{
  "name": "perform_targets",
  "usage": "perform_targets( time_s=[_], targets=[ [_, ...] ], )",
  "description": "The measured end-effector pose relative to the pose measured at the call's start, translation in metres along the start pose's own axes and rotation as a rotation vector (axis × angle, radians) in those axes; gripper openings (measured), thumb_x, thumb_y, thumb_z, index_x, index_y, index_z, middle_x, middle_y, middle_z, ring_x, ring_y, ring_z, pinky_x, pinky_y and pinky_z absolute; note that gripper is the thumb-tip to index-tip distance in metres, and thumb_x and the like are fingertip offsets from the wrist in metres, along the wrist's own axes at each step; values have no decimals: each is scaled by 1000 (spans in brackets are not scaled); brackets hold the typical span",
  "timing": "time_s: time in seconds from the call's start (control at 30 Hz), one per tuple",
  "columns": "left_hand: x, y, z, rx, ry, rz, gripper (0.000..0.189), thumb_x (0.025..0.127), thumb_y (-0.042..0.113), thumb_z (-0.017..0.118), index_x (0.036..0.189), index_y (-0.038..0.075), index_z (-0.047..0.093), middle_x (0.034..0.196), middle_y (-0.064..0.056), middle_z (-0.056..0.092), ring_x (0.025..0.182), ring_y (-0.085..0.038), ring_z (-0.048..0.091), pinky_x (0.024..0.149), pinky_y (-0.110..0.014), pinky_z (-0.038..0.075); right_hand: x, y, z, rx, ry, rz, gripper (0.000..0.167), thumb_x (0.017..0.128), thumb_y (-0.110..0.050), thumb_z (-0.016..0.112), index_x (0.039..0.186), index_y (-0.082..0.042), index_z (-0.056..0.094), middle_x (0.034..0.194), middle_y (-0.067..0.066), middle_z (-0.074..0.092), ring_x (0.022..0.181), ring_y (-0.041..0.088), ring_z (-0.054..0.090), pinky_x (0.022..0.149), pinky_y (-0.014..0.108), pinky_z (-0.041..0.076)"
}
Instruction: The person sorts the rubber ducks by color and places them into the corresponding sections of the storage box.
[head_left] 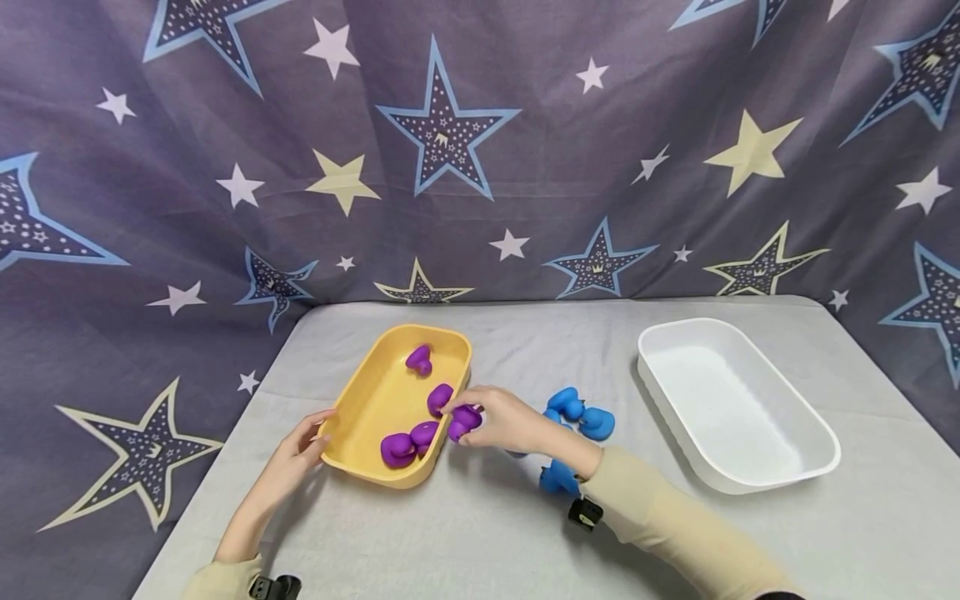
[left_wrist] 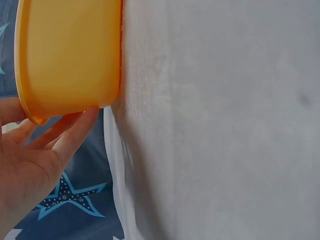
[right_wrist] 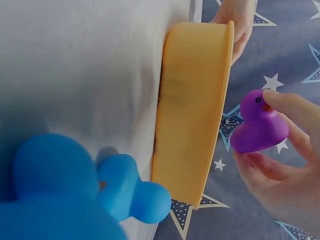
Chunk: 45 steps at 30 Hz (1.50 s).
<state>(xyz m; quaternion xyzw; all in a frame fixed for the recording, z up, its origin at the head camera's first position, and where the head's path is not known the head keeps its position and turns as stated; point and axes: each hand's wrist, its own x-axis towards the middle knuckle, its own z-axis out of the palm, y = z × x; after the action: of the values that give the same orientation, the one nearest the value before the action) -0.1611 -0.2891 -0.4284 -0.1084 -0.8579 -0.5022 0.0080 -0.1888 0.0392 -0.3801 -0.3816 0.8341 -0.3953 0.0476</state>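
My right hand [head_left: 504, 421] pinches a purple rubber duck [right_wrist: 260, 125] between thumb and fingers, just outside the right rim of the yellow tub [head_left: 367, 400]. In the right wrist view, this duck appears upright at about rim height. Several other purple ducks [head_left: 397, 450] lie inside the tub. On the tub's left side, my left hand [head_left: 296, 454] touches the rim and outer wall with extended fingers; the left wrist view shows its fingertips [left_wrist: 90, 117] against the wall. Several blue rubber ducks [head_left: 597, 423] are grouped on the table, partly hidden under my right forearm.
A white tub [head_left: 720, 400] stands on the right of the table, with no ducks visible in it. A light grey cloth [head_left: 495, 542] covers the table. Behind and to the left hangs a dark curtain [head_left: 525, 183] with stars.
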Motion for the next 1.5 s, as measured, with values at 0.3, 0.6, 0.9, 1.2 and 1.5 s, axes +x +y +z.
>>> perform_targets(
  time_s=[0.3,0.6,0.9,1.2,1.5],
  targets=[
    [1,2,0,-10,-4,-14,36,91,2,42,126,-8,38,121,-32,43,93,0,49,69,-19,47,15,0,4,49,21,11,37,72,-7,70,108,-7,61,109,7,60,103,19,52,89,31,41],
    [0,2,0,-17,3,-8,36,91,0,42,126,-8,37,121,-33,43,93,1,49,69,-20,47,28,-3,10,49,42,17,37,72,-7,70,108,-5,61,107,6,61,96,17,54,84,31,44],
    [0,1,0,-16,2,-16,36,91,1,42,126,-7,38,122,-32,43,93,1,49,69,-20,47,42,-6,15,34,41,40,37,72,-9,71,108,-7,61,109,5,61,97,15,53,83,21,41],
    [-1,1,0,-27,1,9,36,91,0,42,125,-9,38,119,-33,43,91,1,51,68,-20,48,52,-3,22,71,30,65,38,71,-8,72,107,-6,62,106,7,61,91,11,52,77,17,41],
    [0,0,0,-34,2,-4,36,90,1,42,125,-8,38,119,-33,44,89,0,52,68,-19,47,64,0,28,79,34,106,39,69,-10,73,106,-8,62,109,8,60,88,12,51,77,19,40]
  ],
)
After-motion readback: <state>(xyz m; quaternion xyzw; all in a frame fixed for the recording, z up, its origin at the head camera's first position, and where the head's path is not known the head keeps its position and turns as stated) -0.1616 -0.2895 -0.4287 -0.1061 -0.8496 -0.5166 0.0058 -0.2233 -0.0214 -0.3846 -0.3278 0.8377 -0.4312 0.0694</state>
